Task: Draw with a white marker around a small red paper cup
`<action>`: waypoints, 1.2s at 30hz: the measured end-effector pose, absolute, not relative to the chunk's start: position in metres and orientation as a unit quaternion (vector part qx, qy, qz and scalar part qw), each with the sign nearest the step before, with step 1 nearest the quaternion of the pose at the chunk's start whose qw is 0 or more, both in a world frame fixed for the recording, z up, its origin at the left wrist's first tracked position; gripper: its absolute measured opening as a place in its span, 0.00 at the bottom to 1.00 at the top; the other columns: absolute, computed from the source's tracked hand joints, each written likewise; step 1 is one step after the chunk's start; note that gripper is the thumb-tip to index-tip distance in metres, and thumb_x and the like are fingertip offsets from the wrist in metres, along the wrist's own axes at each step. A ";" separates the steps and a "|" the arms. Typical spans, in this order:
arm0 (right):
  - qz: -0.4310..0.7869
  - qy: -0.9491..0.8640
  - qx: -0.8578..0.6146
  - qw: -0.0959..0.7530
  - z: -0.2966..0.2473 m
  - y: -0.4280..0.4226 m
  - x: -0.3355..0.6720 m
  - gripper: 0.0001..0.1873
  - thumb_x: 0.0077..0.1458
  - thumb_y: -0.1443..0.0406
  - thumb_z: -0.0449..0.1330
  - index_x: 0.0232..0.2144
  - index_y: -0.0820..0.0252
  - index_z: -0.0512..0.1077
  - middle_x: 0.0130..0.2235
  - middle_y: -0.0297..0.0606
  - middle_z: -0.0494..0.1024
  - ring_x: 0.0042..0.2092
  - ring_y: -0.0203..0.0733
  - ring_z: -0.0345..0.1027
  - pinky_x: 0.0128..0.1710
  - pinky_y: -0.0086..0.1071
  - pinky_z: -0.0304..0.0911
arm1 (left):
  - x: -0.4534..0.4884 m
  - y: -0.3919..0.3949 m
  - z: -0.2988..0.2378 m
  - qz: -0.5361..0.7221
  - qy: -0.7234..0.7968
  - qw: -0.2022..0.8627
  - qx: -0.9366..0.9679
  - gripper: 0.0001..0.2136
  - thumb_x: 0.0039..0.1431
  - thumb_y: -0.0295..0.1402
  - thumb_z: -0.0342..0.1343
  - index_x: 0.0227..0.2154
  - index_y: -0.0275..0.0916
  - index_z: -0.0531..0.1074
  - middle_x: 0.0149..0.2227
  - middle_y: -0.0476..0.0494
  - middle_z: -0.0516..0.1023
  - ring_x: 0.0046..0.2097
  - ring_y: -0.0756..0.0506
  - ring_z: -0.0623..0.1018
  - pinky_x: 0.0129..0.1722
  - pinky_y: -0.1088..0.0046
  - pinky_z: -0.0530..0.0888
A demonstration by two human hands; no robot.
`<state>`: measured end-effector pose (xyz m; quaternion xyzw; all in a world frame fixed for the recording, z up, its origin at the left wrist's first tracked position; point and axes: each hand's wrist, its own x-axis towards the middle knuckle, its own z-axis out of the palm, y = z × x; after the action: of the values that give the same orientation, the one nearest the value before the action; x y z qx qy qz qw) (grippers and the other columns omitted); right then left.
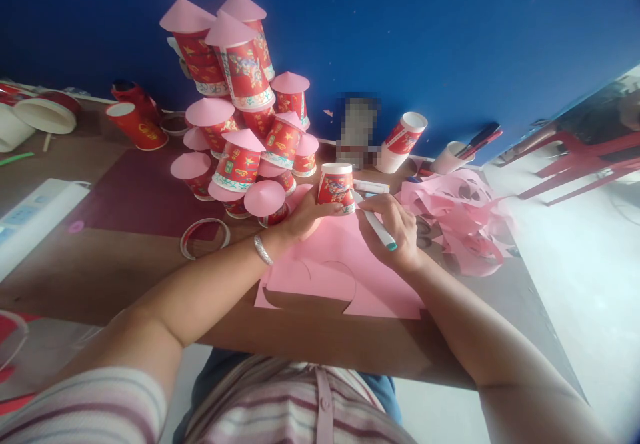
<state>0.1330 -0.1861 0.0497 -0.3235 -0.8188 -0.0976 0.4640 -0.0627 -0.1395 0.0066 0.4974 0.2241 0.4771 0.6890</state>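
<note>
- The left hand [305, 216] has its grip closed round the base of a red paper cup [336, 187], standing mouth-down on the pink paper sheet [330, 267] — pressed flat, it seems, so the rim can serve as a round template.
- The right hand [395, 234] is wrapped round a white marker [377, 227] with a green end, the tip lying at the cup's rim at about 3 o'clock of the cup; the pen slants low, as one would hold it to trace.
- The sheet lies on the brown desk [125, 271] right before the person, its near edge already scalloped by round cut-outs.
- At 10 o'clock of the cup stands a pile of like cups [240, 117], each capped with a pink paper cone — glossy printed walls, matt smooth cones.
- At 3 o'clock lies a loose heap of pink paper scraps [460, 221], curled and limp.
- A thin cut ring [205, 237] lies on the desk at 8 o'clock of the cup.
</note>
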 end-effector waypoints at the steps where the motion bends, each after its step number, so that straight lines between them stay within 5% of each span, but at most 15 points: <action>1: -0.097 -0.820 -0.322 0.463 0.050 -0.186 0.133 0.09 0.68 0.71 0.60 0.47 0.54 0.71 0.37 0.34 0.81 0.37 0.40 0.79 0.32 0.32 0.73 | -0.062 -0.140 0.007 0.476 0.224 0.691 0.495 0.14 0.53 0.37 0.73 0.42 0.41 0.80 0.42 0.47 0.82 0.45 0.45 0.79 0.51 0.65 0.75; 36: -0.121 -0.823 -0.316 0.457 0.050 -0.186 0.132 0.09 0.67 0.72 0.60 0.46 0.55 0.70 0.35 0.33 0.81 0.34 0.39 0.78 0.31 0.32 0.71 | -0.064 -0.141 0.011 0.480 0.235 0.685 0.495 0.15 0.52 0.39 0.74 0.40 0.40 0.80 0.40 0.47 0.82 0.44 0.45 0.78 0.50 0.65 0.74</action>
<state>0.1317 -0.1864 0.0500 -0.3160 -0.8229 -0.1207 0.4565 -0.0636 -0.1408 0.0110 0.4947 0.2349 0.4800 0.6853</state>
